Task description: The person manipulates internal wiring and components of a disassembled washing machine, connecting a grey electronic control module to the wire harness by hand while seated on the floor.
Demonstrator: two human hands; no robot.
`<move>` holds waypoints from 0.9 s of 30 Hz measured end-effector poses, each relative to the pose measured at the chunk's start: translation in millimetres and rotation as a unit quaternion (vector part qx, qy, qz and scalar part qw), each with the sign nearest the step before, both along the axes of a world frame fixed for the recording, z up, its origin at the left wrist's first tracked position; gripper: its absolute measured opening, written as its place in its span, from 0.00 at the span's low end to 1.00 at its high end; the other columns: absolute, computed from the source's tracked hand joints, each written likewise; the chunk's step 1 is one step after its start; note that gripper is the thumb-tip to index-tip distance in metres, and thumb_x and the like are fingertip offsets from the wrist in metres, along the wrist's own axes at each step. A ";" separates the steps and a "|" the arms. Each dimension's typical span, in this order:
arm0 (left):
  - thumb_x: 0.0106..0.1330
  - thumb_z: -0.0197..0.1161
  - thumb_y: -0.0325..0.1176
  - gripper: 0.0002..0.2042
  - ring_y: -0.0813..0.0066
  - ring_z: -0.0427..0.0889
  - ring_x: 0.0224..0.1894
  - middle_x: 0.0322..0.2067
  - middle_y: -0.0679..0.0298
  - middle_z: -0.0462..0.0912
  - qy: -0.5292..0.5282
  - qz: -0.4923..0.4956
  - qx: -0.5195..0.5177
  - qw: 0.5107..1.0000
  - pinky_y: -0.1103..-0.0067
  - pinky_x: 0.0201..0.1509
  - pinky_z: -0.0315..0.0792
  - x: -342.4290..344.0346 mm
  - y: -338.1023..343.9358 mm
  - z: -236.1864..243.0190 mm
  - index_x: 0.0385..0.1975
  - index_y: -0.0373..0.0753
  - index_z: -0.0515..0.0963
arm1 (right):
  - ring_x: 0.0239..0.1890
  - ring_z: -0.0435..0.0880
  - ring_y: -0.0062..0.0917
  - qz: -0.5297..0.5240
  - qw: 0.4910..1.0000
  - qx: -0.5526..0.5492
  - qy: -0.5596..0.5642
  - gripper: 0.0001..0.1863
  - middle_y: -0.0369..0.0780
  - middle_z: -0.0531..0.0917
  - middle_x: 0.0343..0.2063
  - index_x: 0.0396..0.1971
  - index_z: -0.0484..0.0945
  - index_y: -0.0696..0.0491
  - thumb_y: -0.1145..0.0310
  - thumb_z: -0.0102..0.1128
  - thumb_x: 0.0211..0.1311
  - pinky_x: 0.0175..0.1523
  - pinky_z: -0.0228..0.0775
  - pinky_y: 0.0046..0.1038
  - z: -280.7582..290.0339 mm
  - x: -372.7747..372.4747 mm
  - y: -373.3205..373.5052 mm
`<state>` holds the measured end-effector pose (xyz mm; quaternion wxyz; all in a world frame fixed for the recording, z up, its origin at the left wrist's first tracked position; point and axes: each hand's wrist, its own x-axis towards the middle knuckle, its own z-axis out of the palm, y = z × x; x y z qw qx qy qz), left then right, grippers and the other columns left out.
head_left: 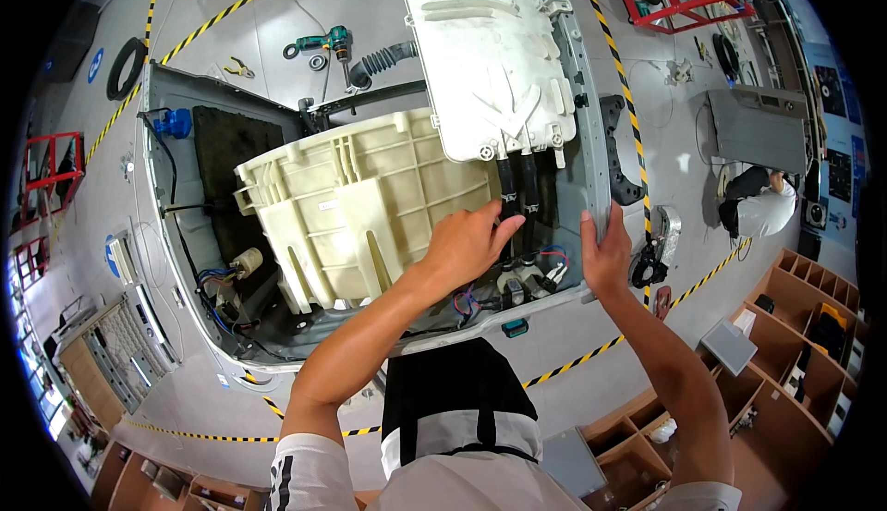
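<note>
An opened washing machine cabinet (593, 132) lies in front of me, its grey metal walls around a cream ribbed plastic tub (407, 164). Over the tub's upper right sits a flat white plastic housing (490, 49). Two black rubber hoses (529, 174) with clamps run from its near end down to valve-like fittings (520, 282) with coloured wires. My left hand (462, 248) is closed at the left hose, thumb and fingers at its clamp; the fingertips are partly hidden. My right hand (605, 257) grips the cabinet's right wall, with the thumb inside and the fingers outside.
Beyond the cabinet lie a green power drill (338, 42), yellow pliers (239, 68) and a grey corrugated hose (383, 60). Yellow-black tape marks the floor. Wooden compartment shelves (785, 400) stand at lower right. Another person (765, 204) crouches at far right, beside a grey appliance (758, 132).
</note>
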<state>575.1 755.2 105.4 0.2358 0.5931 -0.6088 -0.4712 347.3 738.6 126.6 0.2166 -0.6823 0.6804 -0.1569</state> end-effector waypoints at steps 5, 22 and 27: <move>0.63 0.56 0.50 0.20 0.49 0.78 0.21 0.16 0.53 0.78 -0.042 -0.008 -0.014 0.999 0.63 0.26 0.70 0.0 0.4 3.4 0.27 0.34 0.74 | 0.40 0.76 0.52 -0.004 1.000 -0.007 -0.001 0.20 0.55 0.78 0.38 0.50 0.65 0.59 0.62 0.52 0.64 0.45 0.67 0.43 -1.3 1.6 0.1; 0.64 0.54 0.51 0.25 0.49 0.76 0.19 0.12 0.52 0.75 -0.069 -0.055 -0.039 0.995 0.62 0.25 0.70 0.8 5.1 -0.1 0.13 0.36 0.76 | 0.34 0.78 0.50 0.028 0.999 -0.030 0.010 0.18 0.53 0.79 0.31 0.50 0.65 0.58 0.66 0.53 0.64 0.38 0.69 0.41 1.6 3.2 -0.7; 0.64 0.54 0.50 0.25 0.49 0.75 0.18 0.12 0.51 0.74 -0.069 -0.055 -0.054 0.995 0.63 0.23 0.69 2.3 4.6 0.8 0.12 0.35 0.76 | 0.34 0.78 0.51 0.028 0.999 -0.027 0.017 0.19 0.53 0.78 0.32 0.50 0.65 0.58 0.66 0.53 0.63 0.37 0.69 0.42 3.1 3.5 -1.0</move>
